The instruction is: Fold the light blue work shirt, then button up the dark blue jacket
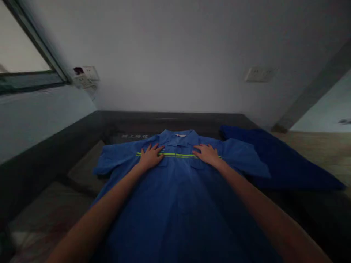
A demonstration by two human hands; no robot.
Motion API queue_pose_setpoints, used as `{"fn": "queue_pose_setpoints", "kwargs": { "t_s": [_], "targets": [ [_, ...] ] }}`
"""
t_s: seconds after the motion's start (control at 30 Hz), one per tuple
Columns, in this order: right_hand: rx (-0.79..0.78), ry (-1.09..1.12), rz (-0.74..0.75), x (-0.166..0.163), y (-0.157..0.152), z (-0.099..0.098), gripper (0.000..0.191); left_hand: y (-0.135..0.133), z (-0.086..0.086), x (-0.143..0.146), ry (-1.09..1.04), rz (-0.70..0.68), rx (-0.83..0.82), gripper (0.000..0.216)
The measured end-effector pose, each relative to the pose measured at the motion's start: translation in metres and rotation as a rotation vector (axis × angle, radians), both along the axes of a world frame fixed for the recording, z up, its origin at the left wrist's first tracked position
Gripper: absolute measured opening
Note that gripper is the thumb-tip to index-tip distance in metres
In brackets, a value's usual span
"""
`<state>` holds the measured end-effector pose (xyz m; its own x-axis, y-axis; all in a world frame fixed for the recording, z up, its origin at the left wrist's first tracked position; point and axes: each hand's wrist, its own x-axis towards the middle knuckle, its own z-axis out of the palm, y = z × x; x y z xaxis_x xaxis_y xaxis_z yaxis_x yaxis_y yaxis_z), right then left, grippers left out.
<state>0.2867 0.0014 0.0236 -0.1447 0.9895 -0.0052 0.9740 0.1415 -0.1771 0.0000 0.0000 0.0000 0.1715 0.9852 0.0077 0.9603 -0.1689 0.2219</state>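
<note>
A blue short-sleeved work shirt (pixel 178 182) lies spread out face up, its collar at the far end and both sleeves stretched to the sides. A yellow-green stripe crosses its chest. My left hand (pixel 150 156) rests flat on the left side of the chest, fingers apart, over the stripe. On the right side of the chest, my right hand (pixel 207 153) lies flat in the same way, fingers spread near the stripe. Neither hand grips the cloth. My forearms cover parts of the shirt's sides, and its lower end is dark.
Darker blue folded cloth (pixel 274 157) lies to the right, partly beneath the right sleeve. A dark raised edge (pixel 170 117) runs along the back against a pale wall. Sockets (pixel 257 74) are on the wall, and a window frame (pixel 33 78) is at the left.
</note>
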Motion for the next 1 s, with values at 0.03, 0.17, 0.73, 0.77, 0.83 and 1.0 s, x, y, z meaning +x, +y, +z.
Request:
{"fn": "queue_pose_setpoints", "kwargs": {
  "t_s": [0.03,0.17,0.73,0.77,0.83,1.0],
  "targets": [
    [0.048,0.02,-0.005,0.005,0.012,0.007,0.042,0.007,0.007,-0.003,-0.01,0.019,0.078,0.046],
    [0.108,0.085,-0.102,0.022,0.059,0.027,0.03,0.05,0.026,-0.016,-0.036,0.089,0.272,0.035],
    [-0.226,0.168,-0.162,0.025,0.141,0.01,0.024,0.144,0.017,-0.037,0.009,-0.1,-0.085,0.046],
    [-0.214,0.168,-0.152,0.025,0.142,0.01,0.022,0.145,0.017,-0.037,0.018,-0.117,-0.079,0.046],
    [-0.166,0.161,-0.133,0.024,0.145,0.008,0.019,0.148,0.013,-0.038,0.028,-0.155,-0.05,0.044],
    [0.011,0.149,-0.116,0.022,0.159,-0.002,0.02,0.163,-0.002,-0.037,0.035,-0.141,0.108,0.037]
  ]
}}
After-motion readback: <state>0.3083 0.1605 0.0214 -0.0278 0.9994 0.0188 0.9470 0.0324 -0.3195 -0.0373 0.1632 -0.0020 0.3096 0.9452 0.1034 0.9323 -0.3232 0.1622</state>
